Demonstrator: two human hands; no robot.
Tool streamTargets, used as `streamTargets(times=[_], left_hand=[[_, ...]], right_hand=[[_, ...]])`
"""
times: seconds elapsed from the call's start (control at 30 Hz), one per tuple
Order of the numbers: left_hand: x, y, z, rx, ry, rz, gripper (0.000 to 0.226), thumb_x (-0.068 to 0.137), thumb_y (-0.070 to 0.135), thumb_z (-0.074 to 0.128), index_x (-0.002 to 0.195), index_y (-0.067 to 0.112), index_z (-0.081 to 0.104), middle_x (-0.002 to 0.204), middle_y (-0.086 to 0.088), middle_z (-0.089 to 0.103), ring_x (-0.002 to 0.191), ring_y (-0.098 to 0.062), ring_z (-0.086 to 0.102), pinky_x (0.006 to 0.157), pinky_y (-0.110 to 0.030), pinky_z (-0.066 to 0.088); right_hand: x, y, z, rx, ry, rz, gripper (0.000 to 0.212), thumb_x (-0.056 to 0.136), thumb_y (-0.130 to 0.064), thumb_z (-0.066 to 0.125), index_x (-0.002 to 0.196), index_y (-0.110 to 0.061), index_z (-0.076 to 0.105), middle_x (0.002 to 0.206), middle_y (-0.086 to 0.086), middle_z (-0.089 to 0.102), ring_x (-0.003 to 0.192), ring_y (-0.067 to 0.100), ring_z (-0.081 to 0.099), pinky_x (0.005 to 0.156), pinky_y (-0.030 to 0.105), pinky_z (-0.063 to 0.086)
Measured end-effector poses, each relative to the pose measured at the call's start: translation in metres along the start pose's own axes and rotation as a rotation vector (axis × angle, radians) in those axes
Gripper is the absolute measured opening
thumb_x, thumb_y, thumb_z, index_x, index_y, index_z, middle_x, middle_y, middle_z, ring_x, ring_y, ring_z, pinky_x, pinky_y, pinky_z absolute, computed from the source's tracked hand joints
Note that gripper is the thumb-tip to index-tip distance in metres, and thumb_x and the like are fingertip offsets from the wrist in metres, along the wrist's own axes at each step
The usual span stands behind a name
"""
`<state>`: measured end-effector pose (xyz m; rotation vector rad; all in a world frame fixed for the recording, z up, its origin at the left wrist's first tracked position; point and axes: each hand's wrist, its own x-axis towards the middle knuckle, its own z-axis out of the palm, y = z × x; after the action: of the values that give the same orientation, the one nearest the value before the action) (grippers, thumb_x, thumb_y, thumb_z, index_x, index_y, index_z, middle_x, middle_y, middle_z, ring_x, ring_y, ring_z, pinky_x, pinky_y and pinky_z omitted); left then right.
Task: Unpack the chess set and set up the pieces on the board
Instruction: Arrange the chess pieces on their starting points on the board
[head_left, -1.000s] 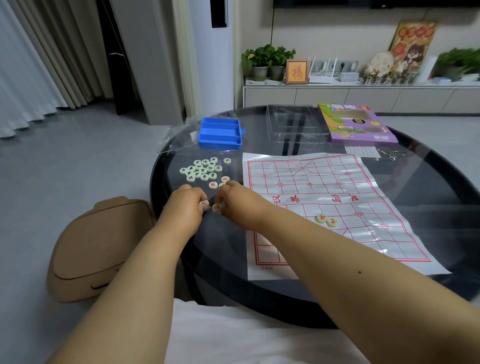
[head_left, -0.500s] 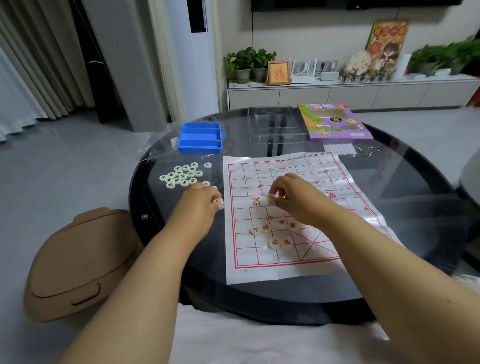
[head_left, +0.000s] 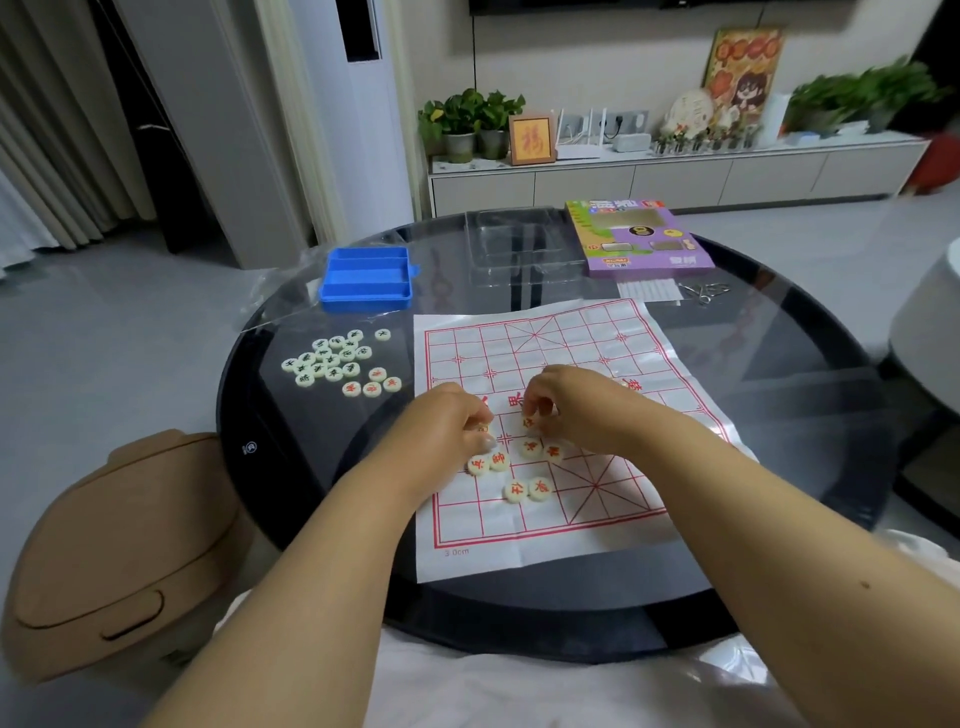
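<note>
Since half a second ago the left hand (head_left: 447, 431) has been brought off the bare glass onto the paper board (head_left: 566, 431), where a red-marked piece (head_left: 483, 428) is pinched in its curled fingers; the right hand (head_left: 576, 410) has been kept over the board's middle, a second red piece (head_left: 529, 422) pinched under its fingertips. Just below the hands six more red pieces (head_left: 522, 470) are lying in three pairs on the grid. Well to the left of the left hand, a cluster of black-marked pieces (head_left: 327, 358) and four red ones (head_left: 371, 384) are left on the table (head_left: 291, 499). Beyond them a blue tray (head_left: 366, 280) is set, and beyond the right hand a purple box (head_left: 641, 239). Open board is seen right of the right hand; the board's near edge lies under the forearms, short of the table rim.
</note>
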<state>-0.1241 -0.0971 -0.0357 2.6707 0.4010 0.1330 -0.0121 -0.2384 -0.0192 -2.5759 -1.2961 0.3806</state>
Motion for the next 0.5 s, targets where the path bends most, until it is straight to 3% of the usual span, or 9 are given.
streamTargets(times=[0.13,0.27,0.4,0.5], left_hand=[[-0.002,-0.003,-0.003,-0.042,0.015,0.015,0.027,0.096,0.034,0.054,0.113,0.019,0.069,0.108,0.004,0.059,0.094,-0.01,0.054,0.077,-0.019,0.039],[0.001,-0.024,-0.01,0.004,0.195,-0.046,0.031,0.101,0.028,0.044,0.094,0.012,0.069,0.101,0.002,0.056,0.098,-0.015,0.051,0.079,-0.024,0.038],[0.005,-0.065,-0.017,0.101,0.33,-0.17,0.029,0.1,0.019,0.043,0.113,0.006,0.065,0.118,-0.007,0.058,0.113,-0.026,0.049,0.098,-0.041,0.041],[0.004,-0.088,-0.015,0.098,0.203,-0.255,0.041,0.101,0.021,0.041,0.14,0.012,0.046,0.148,-0.007,0.04,0.138,-0.027,0.032,0.113,-0.044,0.028]], right_hand=[[0.003,0.0,-0.002,0.033,0.048,-0.008,0.025,0.093,-0.023,0.056,0.118,-0.02,0.062,0.115,-0.001,0.055,0.094,0.014,0.052,0.074,0.019,0.04],[0.015,-0.013,0.002,0.062,0.134,-0.04,0.026,0.095,-0.029,0.053,0.115,-0.018,0.065,0.113,-0.001,0.057,0.093,0.015,0.055,0.076,0.02,0.043],[0.036,-0.038,0.009,0.077,0.147,-0.098,0.03,0.095,-0.024,0.053,0.123,-0.019,0.061,0.124,0.0,0.057,0.105,0.018,0.056,0.091,0.027,0.048],[0.056,-0.06,0.017,0.054,0.132,-0.139,0.037,0.096,-0.018,0.051,0.132,-0.021,0.054,0.138,0.0,0.049,0.121,0.021,0.05,0.102,0.032,0.042]])
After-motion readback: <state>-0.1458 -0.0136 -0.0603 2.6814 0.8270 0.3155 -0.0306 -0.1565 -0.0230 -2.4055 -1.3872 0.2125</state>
